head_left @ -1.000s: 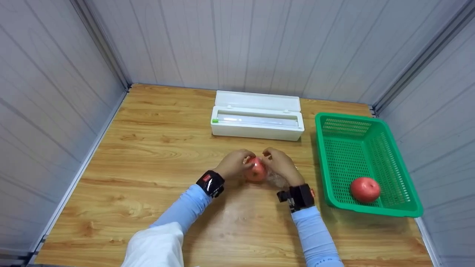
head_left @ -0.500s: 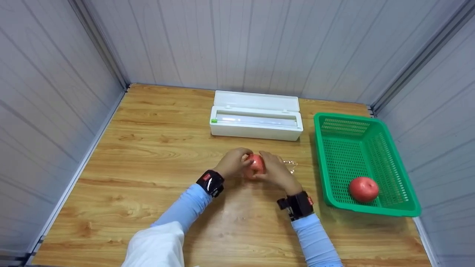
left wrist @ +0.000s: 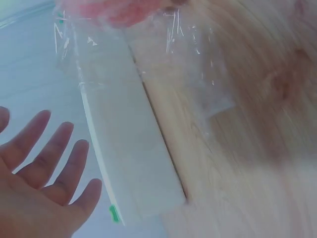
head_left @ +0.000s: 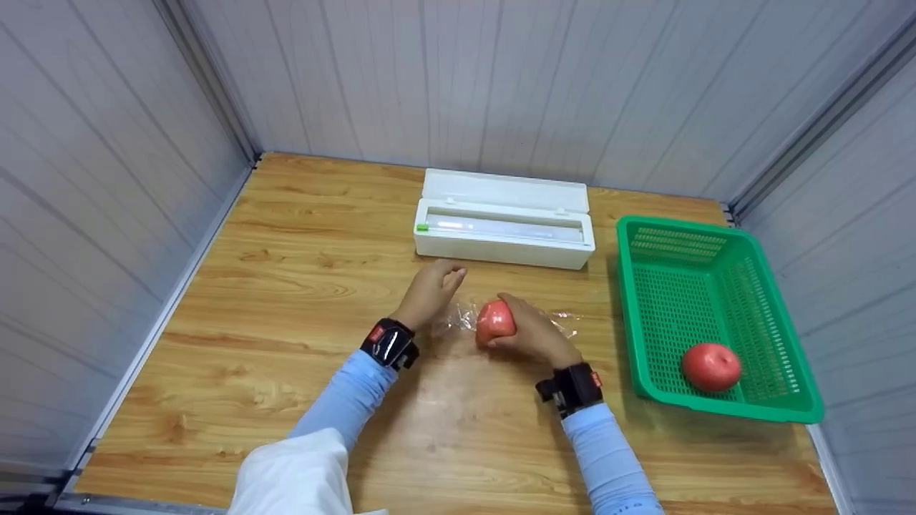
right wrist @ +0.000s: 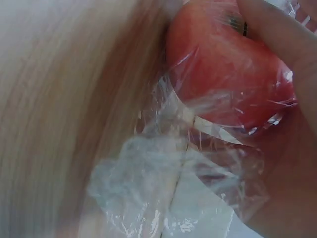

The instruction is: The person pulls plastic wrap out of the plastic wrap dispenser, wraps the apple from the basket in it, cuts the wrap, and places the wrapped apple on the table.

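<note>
A red apple (head_left: 492,322) sits mid-table in clear plastic film (head_left: 459,319). My right hand (head_left: 533,333) grips it from the right, with the thumb across its near side. In the right wrist view, film stretches over the apple (right wrist: 218,64), and a loose crumpled tail of film (right wrist: 133,173) hangs off it. Left of the apple, my left hand (head_left: 428,293) is raised and apart from it. The left wrist view shows this hand (left wrist: 39,188) with spread fingers, holding nothing. Film (left wrist: 198,64) also spreads out from the apple there.
Behind the hands stands a white film dispenser box (head_left: 501,248), lid up, with a roll inside. On the right, a green basket (head_left: 633,343) holds another red apple (head_left: 711,367). Pale panel walls (head_left: 501,86) enclose the wooden table (head_left: 308,286).
My left hand has let go of the apple and moved left and up. My right hand has come round the apple and now grips it. Film shows left of the apple.
</note>
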`<state>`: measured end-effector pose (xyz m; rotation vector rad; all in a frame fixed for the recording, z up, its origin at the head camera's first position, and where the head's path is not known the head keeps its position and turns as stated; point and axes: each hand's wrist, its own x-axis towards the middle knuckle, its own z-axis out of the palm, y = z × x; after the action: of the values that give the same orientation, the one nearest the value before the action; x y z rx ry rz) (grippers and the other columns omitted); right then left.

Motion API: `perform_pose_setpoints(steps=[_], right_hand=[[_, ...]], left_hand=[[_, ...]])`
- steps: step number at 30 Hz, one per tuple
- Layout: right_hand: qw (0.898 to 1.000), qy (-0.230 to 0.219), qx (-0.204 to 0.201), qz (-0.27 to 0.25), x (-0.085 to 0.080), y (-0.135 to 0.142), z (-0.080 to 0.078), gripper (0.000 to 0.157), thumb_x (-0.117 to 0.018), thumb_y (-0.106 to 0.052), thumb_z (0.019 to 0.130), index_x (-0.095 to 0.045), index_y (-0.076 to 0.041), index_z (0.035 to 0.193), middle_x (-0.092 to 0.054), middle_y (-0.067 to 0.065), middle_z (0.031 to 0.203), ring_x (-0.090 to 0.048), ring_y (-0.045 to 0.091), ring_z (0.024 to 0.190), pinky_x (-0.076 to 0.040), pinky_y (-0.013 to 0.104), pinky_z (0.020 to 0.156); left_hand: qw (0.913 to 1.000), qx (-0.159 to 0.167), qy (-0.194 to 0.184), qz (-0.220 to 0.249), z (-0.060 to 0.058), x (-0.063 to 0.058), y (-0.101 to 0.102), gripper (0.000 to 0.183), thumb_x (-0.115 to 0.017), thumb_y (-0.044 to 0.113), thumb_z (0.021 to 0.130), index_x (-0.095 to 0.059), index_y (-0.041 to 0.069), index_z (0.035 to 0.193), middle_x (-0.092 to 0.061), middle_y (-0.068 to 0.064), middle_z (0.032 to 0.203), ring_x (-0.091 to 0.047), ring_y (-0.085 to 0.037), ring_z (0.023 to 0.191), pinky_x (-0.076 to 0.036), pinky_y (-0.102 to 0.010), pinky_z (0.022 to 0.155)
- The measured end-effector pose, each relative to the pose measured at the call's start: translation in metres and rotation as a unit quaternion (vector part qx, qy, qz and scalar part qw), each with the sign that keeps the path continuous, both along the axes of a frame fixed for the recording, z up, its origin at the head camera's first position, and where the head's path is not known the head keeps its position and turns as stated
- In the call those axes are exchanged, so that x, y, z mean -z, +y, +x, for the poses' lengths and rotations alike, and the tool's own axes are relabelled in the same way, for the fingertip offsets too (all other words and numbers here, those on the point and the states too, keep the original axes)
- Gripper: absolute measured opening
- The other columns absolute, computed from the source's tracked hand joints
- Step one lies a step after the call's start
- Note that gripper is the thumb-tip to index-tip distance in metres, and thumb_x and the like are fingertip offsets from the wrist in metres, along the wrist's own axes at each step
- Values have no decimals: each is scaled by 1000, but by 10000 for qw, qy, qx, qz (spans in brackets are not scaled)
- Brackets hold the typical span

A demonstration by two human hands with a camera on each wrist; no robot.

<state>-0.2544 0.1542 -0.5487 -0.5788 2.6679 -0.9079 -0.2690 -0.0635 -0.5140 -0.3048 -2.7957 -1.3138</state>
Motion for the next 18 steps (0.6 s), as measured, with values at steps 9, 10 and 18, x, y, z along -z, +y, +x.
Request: perform_pose_setpoints(steps=[9,10,18], right_hand=[[9917,-475,354,-1139,5,7,2,79,-83,-33,67,-44,-9,131,-56,6,119,-55,21,110,-47,38,94],[9891,-549,437,-1295,3,9,3,81,-82,-33,68,-42,-6,133,-55,8,122,-55,23,112,-46,39,96],[9793,-654,1002,-1635,-27,23,25,86,-76,-38,74,-31,-11,142,-46,16,136,-46,32,124,-42,49,101]], left_hand=[[9978,-359,-461,324,14,4,-14,30,-49,24,96,-61,3,113,-62,-14,115,-57,-28,109,-45,-42,96],[9966,-423,-556,428,15,5,-16,31,-48,25,97,-60,2,115,-62,-15,117,-56,-29,109,-45,-42,96],[9697,-99,-1801,1645,28,-2,-11,62,-19,48,100,-39,3,137,-43,-24,137,-51,-39,117,-38,-51,104]])
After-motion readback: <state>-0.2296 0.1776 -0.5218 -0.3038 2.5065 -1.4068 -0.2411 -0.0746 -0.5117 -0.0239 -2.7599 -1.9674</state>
